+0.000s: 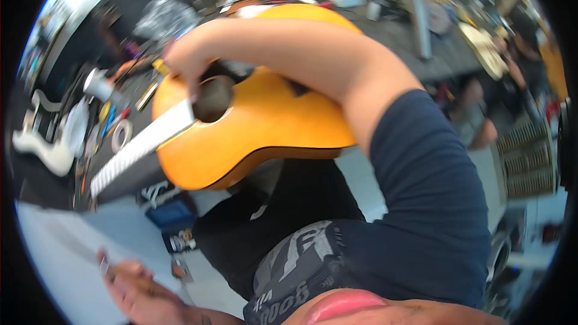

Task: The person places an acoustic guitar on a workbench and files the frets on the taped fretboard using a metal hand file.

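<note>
An orange acoustic guitar [289,123] lies face up, its fretted neck [138,147] angled toward the lower left. My right forearm crosses the body, and my right hand [186,54] is bent down by the soundhole [214,99], thumb near the fretboard's end; its other fingers are blurred and partly hidden, so their grip is unclear. Low at the left, away from the guitar, my left hand [138,289] is closed around a small shiny metal object [105,265] that I cannot identify.
A dark, cluttered workbench [427,69] holds crumpled plastic [162,18], a tape roll [122,135] and assorted tools. A white electric guitar body [45,150] lies at the left. At the right are another person [512,66], a cream guitar body [481,48] and a slatted crate [524,162].
</note>
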The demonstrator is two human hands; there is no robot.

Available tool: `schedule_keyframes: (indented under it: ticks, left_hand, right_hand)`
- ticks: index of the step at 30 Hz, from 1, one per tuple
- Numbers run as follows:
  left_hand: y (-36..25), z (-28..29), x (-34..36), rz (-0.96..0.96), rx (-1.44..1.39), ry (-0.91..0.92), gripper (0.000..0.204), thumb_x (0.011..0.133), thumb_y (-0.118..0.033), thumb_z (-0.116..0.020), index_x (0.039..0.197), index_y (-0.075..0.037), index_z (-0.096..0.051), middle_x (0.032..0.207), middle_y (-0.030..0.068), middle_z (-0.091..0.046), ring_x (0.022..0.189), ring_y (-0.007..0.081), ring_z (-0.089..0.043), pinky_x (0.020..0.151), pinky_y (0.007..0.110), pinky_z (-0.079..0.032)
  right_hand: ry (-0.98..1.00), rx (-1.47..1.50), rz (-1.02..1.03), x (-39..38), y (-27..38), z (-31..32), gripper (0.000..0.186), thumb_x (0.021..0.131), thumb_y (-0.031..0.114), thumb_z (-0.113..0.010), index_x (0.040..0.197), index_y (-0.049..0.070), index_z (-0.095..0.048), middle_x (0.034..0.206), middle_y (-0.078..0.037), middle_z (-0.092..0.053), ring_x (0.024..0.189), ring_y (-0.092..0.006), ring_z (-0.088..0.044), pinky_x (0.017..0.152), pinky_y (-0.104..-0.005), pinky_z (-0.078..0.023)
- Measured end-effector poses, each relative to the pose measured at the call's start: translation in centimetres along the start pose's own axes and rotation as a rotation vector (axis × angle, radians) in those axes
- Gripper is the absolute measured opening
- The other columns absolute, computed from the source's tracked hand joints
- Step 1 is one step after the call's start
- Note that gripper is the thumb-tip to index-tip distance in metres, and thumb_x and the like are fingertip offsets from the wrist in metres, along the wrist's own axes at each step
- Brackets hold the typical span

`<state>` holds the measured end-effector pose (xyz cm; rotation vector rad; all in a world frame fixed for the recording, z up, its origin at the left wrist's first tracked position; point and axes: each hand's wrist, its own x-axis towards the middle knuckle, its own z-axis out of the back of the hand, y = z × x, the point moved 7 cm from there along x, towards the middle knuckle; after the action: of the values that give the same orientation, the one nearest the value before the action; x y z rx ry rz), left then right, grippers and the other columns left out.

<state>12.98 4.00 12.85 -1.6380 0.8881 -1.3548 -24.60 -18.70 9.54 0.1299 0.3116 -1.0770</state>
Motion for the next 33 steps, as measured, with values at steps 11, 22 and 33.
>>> schedule_keyframes:
  ticks: [11,22,33]
  left_hand:
    - [-2.6,-3.8,3.4,-0.177,-0.801,0.708,0.120,0.096,-0.036,-0.089,0.182,-0.022,-0.007,0.178,0.0113,-0.040,0.164,0.0313,-0.040,0.133,0.049,-0.036]
    - [-2.3,-5.6,3.7,-0.216,-0.796,0.648,0.111,0.100,-0.034,-0.084,0.182,-0.020,-0.010,0.178,0.0120,-0.040,0.164,0.0335,-0.040,0.133,0.048,-0.035]
    - [-1.8,-6.5,3.6,-0.242,-0.813,0.601,0.103,0.104,-0.032,-0.079,0.181,-0.018,-0.012,0.179,0.0127,-0.039,0.164,0.0357,-0.039,0.134,0.048,-0.035]
  right_hand:
    - [-0.030,0.076,0.023,-0.4,-2.7,-0.9,0.083,0.086,0.072,-0.086,0.133,0.003,-0.080,0.140,-0.015,-0.076,0.129,-0.0367,-0.069,0.112,-0.0497,-0.051]
    - [-0.046,0.105,0.001,-0.8,-2.1,-0.8,0.084,0.083,0.069,-0.089,0.137,0.005,-0.079,0.137,-0.016,-0.077,0.125,-0.0376,-0.072,0.105,-0.0527,-0.055]
    - [-0.020,0.098,-0.036,-0.6,-2.3,-1.0,0.089,0.084,0.073,-0.087,0.138,0.003,-0.078,0.146,-0.014,-0.075,0.132,-0.0367,-0.069,0.114,-0.0485,-0.051]
